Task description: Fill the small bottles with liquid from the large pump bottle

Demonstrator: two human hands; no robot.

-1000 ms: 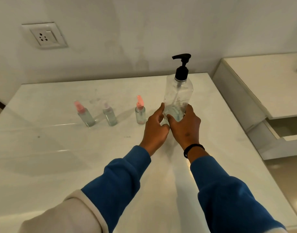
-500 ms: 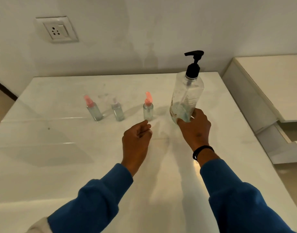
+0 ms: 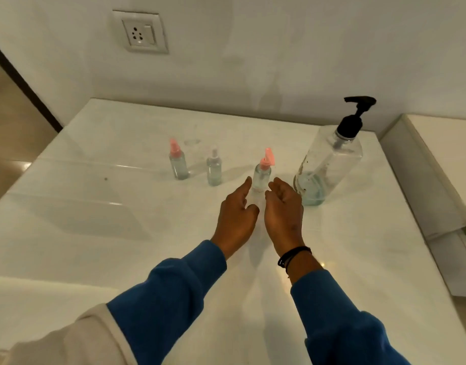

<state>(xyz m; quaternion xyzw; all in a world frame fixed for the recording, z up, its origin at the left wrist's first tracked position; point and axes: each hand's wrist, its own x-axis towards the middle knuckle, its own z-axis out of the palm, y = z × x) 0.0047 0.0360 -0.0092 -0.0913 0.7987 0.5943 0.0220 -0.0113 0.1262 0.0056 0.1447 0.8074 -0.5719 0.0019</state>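
I've got both hands at the nearest small clear bottle with the pink flip-top pump (image 3: 262, 175), dead centre of the white glossy tabletop (image 3: 94, 219). Left hand (image 3: 237, 214) w/ fingers loosely extended, right hand (image 3: 283, 209) w/ fingers relaxed and slightly curled — neither grips anything, and whether a fingertip touches the bottle I can't tell.

Large clear pump bottle with black head (image 3: 329, 162) stands at 2 o'clock, just beside it, only a little liquid left at the bottom. At 11 o'clock: a second small pink-capped bottle (image 3: 178, 164) and a small clear-capped bottle (image 3: 214, 168), near each other. All three look mostly filled and capped, so I'd judge the task late or near done — can't confirm levels exactly.

White wall socket (image 3: 140, 31) at 11, high up. A white side unit (image 3: 437, 164) at 3. Nothing blocks the reach.
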